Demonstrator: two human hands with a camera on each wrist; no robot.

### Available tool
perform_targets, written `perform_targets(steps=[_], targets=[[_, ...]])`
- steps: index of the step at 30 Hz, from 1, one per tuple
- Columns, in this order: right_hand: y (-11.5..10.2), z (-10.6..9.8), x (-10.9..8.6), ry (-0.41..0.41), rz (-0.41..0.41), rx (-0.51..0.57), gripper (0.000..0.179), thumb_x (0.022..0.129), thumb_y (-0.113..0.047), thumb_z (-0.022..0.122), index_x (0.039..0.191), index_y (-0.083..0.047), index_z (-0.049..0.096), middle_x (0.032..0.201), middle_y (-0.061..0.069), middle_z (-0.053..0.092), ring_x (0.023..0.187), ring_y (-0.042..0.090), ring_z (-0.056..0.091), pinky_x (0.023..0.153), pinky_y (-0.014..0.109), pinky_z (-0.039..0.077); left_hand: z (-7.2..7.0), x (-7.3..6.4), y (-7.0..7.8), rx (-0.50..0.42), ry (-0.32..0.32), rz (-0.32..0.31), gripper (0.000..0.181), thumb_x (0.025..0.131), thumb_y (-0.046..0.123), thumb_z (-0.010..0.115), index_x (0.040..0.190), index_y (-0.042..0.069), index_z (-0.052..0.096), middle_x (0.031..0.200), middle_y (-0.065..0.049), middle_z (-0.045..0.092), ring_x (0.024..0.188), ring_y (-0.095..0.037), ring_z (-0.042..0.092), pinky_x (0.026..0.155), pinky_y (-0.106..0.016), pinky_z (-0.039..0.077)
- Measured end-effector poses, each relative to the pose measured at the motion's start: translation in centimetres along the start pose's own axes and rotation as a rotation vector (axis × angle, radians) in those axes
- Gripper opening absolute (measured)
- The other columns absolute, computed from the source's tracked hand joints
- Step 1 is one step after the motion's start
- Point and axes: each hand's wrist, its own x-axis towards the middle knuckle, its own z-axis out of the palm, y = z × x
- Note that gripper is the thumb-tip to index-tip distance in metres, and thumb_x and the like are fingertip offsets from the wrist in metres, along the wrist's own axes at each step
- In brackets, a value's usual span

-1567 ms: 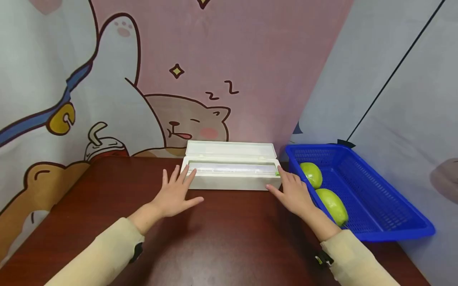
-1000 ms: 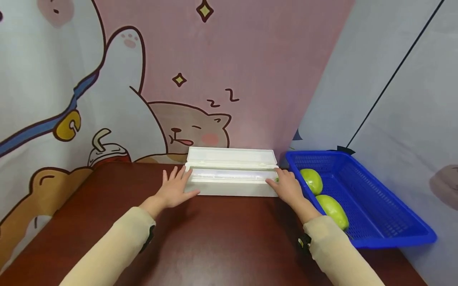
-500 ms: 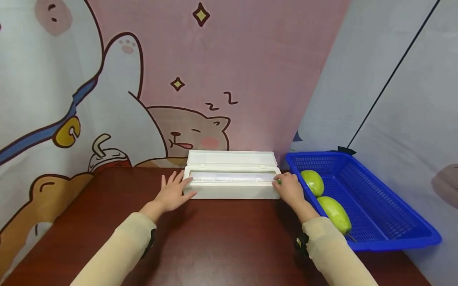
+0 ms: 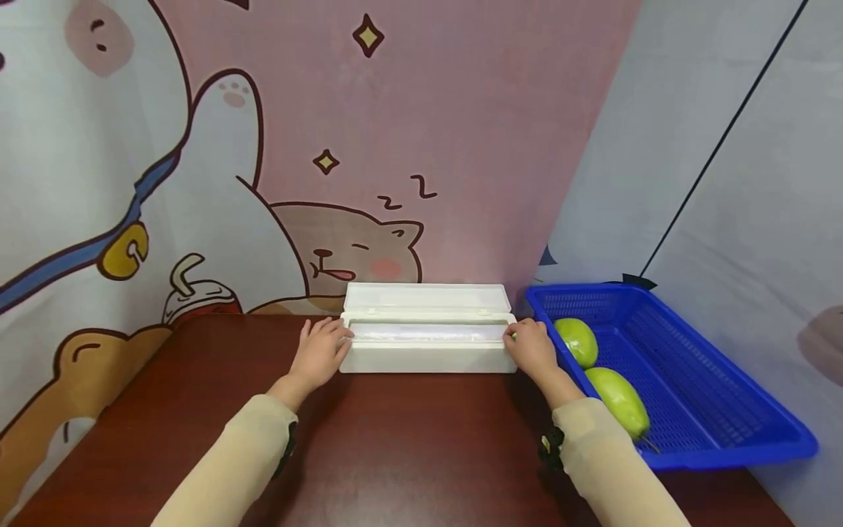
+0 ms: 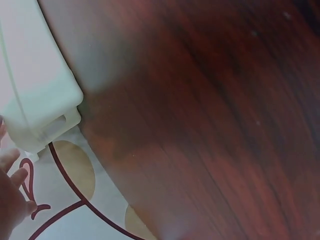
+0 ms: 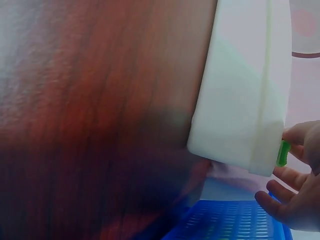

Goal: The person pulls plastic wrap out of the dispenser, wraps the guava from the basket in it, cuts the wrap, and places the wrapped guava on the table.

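A white plastic-wrap dispenser box [image 4: 428, 359] stands at the back of the table, its lid [image 4: 426, 296] tipped up behind it. Clear film on a roll [image 4: 428, 332] shows in the slot along its top. At the box's left end, my left hand [image 4: 320, 354] touches the top edge with loosely bent fingers. My right hand [image 4: 532, 350] is at the other end, thumb and fingertip pinching a small green slider [image 6: 283, 153]. In the left wrist view, only part of the left hand's fingers [image 5: 17, 177] shows beside the box's end.
To the right stands a blue plastic basket [image 4: 685, 380] with two green fruits, one round [image 4: 577, 342] and one longer [image 4: 619, 402], along its near left side. Dark red-brown wood forms the table [image 4: 395, 454]. A cartoon-printed cloth [image 4: 474, 146] hangs behind it.
My right hand has come onto the box's right end and bent its fingers round the green slider. My left hand's spread fingers have drawn together at the left end. The view has tilted up slightly.
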Motion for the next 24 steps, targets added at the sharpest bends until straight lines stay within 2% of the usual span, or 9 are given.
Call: perform_targets(steps=[6, 11, 15, 19, 24], targets=[[-0.4, 0.1, 0.2, -0.015, -0.027, -0.069, 0.025, 0.091, -0.013, 0.049, 0.093, 0.006, 0.065, 0.109, 0.026, 0.055, 0.104, 0.042, 0.046, 0.085, 0.053, 0.046, 0.4, 0.3, 0.0, -0.025, 0.056, -0.019, 0.012, 0.091, 0.019, 0.059, 0.094, 0.011, 0.067, 0.121, -0.013, 0.063, 0.119, -0.034, 0.051, 0.106, -0.061, 0.026], [-0.6, 0.4, 0.3, 0.043, -0.073, -0.129, 0.03, 0.093, -0.01, 0.044, 0.095, 0.014, 0.062, 0.105, 0.03, 0.054, 0.099, 0.044, 0.046, 0.081, 0.051, 0.048, 0.6, 0.6, 0.0, -0.029, 0.108, -0.021, 0.01, 0.09, 0.016, 0.061, 0.092, 0.01, 0.069, 0.114, -0.01, 0.066, 0.112, -0.031, 0.054, 0.105, -0.058, 0.029], [-0.7, 0.6, 0.6, 0.094, -0.109, -0.174, 0.029, 0.094, -0.007, 0.043, 0.095, 0.016, 0.061, 0.102, 0.031, 0.054, 0.093, 0.044, 0.046, 0.077, 0.049, 0.047, 0.7, 1.1, 0.0, -0.016, 0.117, -0.064, 0.01, 0.09, 0.017, 0.062, 0.092, 0.012, 0.07, 0.108, -0.008, 0.066, 0.108, -0.03, 0.054, 0.103, -0.054, 0.032], [-1.0, 0.5, 1.1, 0.115, -0.102, -0.171, 0.027, 0.094, -0.007, 0.045, 0.094, 0.016, 0.059, 0.098, 0.031, 0.055, 0.091, 0.044, 0.046, 0.077, 0.049, 0.043, 0.7, 1.7, 0.2, -0.013, 0.125, -0.11, 0.011, 0.09, 0.02, 0.063, 0.092, 0.013, 0.07, 0.099, -0.007, 0.064, 0.1, -0.028, 0.055, 0.094, -0.049, 0.037], [-1.2, 0.1, 1.8, 0.078, -0.077, -0.163, 0.021, 0.092, -0.002, 0.041, 0.09, 0.012, 0.056, 0.091, 0.03, 0.057, 0.091, 0.046, 0.048, 0.079, 0.052, 0.042, 0.9, 2.5, 0.4, -0.008, 0.136, -0.14, 0.012, 0.09, 0.022, 0.062, 0.091, 0.012, 0.069, 0.087, -0.004, 0.069, 0.087, -0.024, 0.057, 0.082, -0.044, 0.042]])
